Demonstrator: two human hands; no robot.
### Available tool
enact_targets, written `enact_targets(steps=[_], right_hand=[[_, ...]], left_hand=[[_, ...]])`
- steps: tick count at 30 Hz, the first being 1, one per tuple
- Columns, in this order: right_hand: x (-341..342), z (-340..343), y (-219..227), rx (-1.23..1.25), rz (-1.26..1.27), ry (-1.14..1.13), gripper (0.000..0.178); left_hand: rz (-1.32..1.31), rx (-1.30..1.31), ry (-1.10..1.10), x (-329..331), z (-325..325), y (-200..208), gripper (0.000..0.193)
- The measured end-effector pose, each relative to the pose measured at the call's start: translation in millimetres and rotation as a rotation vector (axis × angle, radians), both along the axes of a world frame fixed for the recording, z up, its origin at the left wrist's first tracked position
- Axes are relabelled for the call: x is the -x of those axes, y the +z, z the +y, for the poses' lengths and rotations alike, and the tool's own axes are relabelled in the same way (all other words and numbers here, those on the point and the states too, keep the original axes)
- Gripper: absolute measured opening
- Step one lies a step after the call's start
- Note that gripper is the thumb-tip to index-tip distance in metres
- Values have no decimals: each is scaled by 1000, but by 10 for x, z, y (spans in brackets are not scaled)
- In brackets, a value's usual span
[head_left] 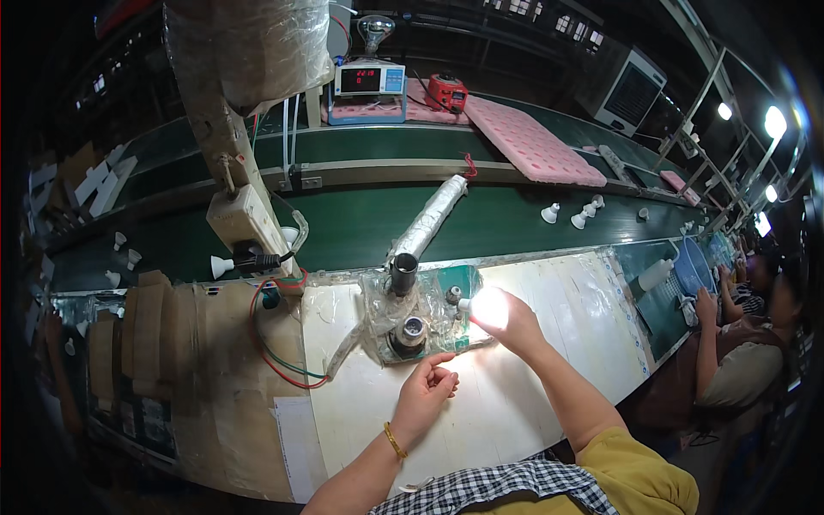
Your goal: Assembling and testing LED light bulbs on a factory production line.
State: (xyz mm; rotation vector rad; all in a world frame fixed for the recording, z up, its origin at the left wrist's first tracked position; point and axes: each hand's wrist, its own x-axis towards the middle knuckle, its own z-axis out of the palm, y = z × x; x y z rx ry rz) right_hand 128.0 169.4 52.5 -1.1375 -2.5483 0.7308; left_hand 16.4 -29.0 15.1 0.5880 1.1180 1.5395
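Observation:
My right hand [520, 324] is closed around a brightly lit bulb [489, 307], whose glare hides the fingertips. The bulb's base points left toward a small metal contact post [454, 295] on a green board; whether they touch is hard to tell. My left hand [427, 393] holds nothing visible. Its index finger reaches out to the near edge of the plastic-wrapped test fixture [378, 300], while the other fingers curl loosely. On that fixture stand a round lamp socket [414, 330] and a dark tube [403, 273].
Behind the white worktop [549, 378] runs a green conveyor belt [343, 221] with several spotlight bulbs [550, 213]. A meter [369, 81], a red device [446, 91] and pink foam [532, 142] sit beyond. Cardboard pieces [154, 335] stand at left; co-workers sit at right.

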Motion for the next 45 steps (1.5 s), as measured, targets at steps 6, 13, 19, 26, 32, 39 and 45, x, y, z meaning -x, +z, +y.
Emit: enact_targets(steps=[6,13,19,26,32,39,45], right_hand=[[57,75,231,30,36,65,54],[1431,469,268,198,424,258,57],[2151,667,-24,81,317,437,59],[1548,1078,74,43,432,425,57],[-32,2672,-331,-589,302,-368,69],[-641,3307,-533,-200,287,-475,71],[312,2989,-633,-245,186,-214,49]], left_hand=[[-24,-39,-16,0,67,-55,35],[-23,-51,-4,42,55,-21,33],[-79,-34,17,16,87,1,33],[-84,20,13,56,70,41,32],[-58,192,-5,50,86,114,29],[-61,226,30,70,146,58,28],[-123,227,50,81,100,-4,21]])
